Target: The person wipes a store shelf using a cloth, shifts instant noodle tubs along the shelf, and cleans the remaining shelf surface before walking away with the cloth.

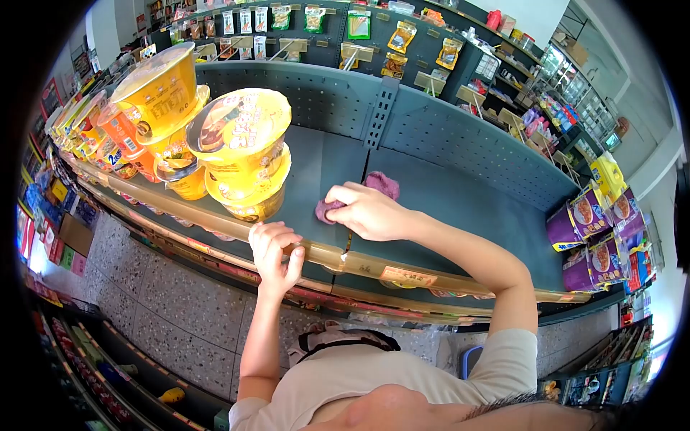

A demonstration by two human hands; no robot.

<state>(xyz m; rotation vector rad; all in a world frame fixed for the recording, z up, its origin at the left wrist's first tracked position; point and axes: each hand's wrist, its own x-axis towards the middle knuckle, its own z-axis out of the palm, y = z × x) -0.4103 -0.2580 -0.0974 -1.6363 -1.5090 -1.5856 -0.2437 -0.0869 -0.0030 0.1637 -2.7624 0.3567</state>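
**Cloth on the shelf, hand on the rail**

We press our right hand (370, 212) down on a purple cloth (359, 194) that lies on the bare dark shelf (460, 208), near its middle and just behind the front rail. The fingers are curled over the near end of the cloth and grip it; the far end bunches up loose past the knuckles, towards the perforated back panel (445, 136).

Our left hand (275, 251) sits on the shelf's front rail (323, 251), fingers folded narrowly over the edge and thumb wrapped below, holding the rail and nothing else. It is just beside the nearest stack of yellow noodle bowls (241, 151), though we cannot tell whether it touches the lowest bowl.

That stack is 3 bowls high, on the left part of the same shelf. Behind it stands a second yellow stack (162, 100), and orange cups (126, 136) run on to the left. At the far right end of the shelf, well apart from the cloth, stand purple packets (586, 230).

Above the back panel, hooks carry hanging snack packets (359, 25). Below the shelf we see a speckled floor (165, 287) and a price label (408, 275) on the rail.
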